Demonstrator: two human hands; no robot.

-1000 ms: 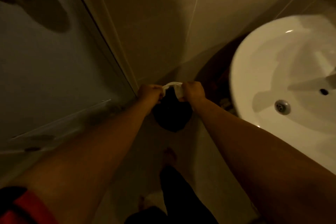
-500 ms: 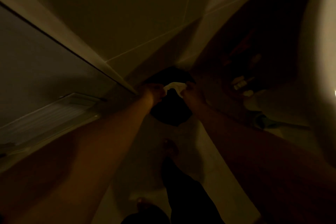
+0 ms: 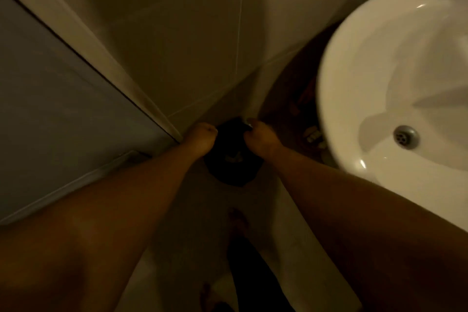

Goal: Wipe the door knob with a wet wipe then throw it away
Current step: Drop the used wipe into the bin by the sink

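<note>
The fingers of the left hand point(image 3: 202, 138) are seen curled into a fist above the left rim of a dark bin point(image 3: 231, 162); whether anything is pinched inside the fist cannot be told. The fingers of the right hand point(image 3: 260, 139) are likewise bent inward above the bin's right rim, and a small grey-white scrap, possibly part of the wet wipe point(image 3: 248, 123), is glimpsed at their tips, though the blur and dim light leave this uncertain. A pale crumpled patch point(image 3: 233, 159) is seen inside the bin, between the two wrists; it cannot be identified for certain.

The bin is lined with something black and is set on the floor in the corner, against the tiled wall point(image 3: 202, 45). To the left of the bin, a grey door point(image 3: 50, 109) with a pale frame is met just beside the left hand, so little free room is left on that side. To the right of the bin, a dark gap with small unclear items is followed by the rim of a white basin point(image 3: 329, 109), its drain point(image 3: 405, 137) uncovered and the bowl bare. Nearer than the bin, open floor is seen between the forearms, where a bare foot point(image 3: 239, 220) and a dark trouser leg are placed.
</note>
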